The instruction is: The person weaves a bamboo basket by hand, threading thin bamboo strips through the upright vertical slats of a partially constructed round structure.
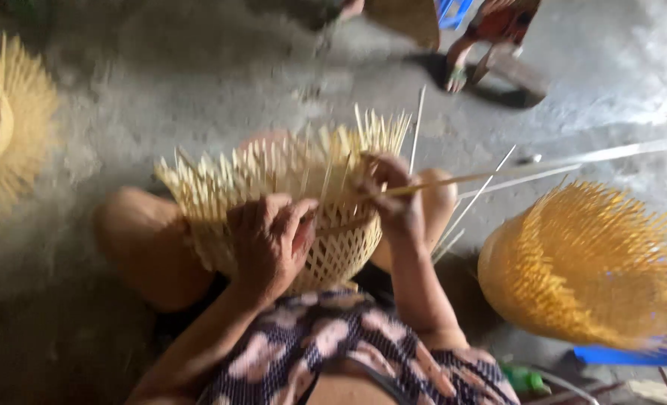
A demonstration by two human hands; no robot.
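half-woven basket on the lap, second basket to its right, third far left

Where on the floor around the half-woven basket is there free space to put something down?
Bare concrete floor lies beyond the half-woven basket, between the pale basket at the left edge and another person's foot. The right is crowded: loose bamboo strips and a yellow basket.
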